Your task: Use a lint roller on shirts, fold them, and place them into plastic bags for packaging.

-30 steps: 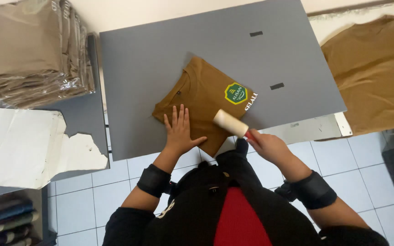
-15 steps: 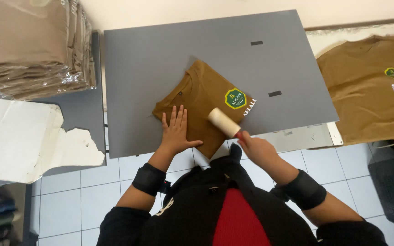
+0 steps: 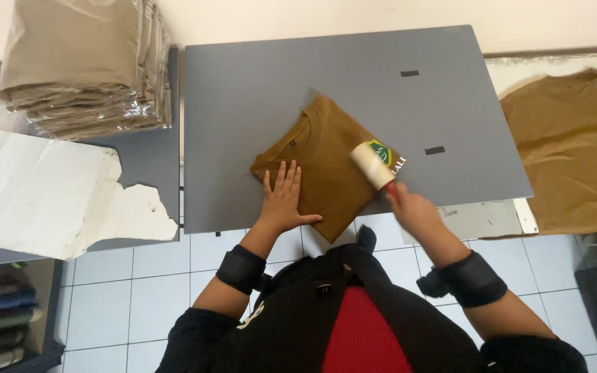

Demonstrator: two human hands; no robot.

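Lint rolling is under way on the folded brown T-shirt (image 3: 323,166), which lies at an angle on the grey board (image 3: 257,90) just ahead of both your hands. The fold looks finished and tidy, so by my reading that step is done. The lint roller (image 3: 372,164) sits on the shirt's right part, over the printed badge, so you have the area toward your left hand to cover, as far as the view shows.

Your left hand (image 3: 283,200) lies flat on the near left part of the shirt, fingers spread and pointing away from you, pinning the cloth. Your right hand (image 3: 409,208) is closed around the roller's red handle, wrist low, with the white roll angled up and left from your knuckles.

Beyond your left hand, a stack of bagged folded shirts (image 3: 84,65) waits. Right of your right hand, an unfolded brown shirt (image 3: 575,152) lies spread out.
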